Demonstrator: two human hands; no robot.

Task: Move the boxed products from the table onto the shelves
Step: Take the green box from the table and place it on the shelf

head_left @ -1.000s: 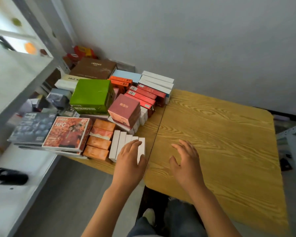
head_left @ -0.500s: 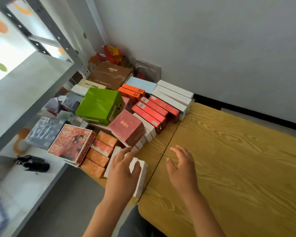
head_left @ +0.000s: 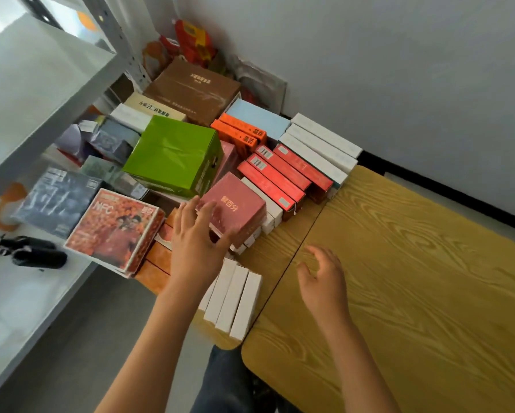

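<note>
Left hand reaching onto a pink box in the pile of boxed products at the table's left end.

Head view: the left hand (head_left: 195, 238) is spreading its fingers over the near corner of the pink box (head_left: 235, 211), touching it but not yet clasping it; the right hand (head_left: 324, 281) is hovering loose and empty over the bare wooden table (head_left: 414, 278). The pink box is sitting tilted atop white cartons, beside the green box (head_left: 173, 155), its printed face up. It is nearly square, so no clear long axis is showing. It is probably light, stiff cardboard with a slick finish; pinching opposite side walls seems safest. The grey shelf (head_left: 27, 93) is waiting on the left.
</note>
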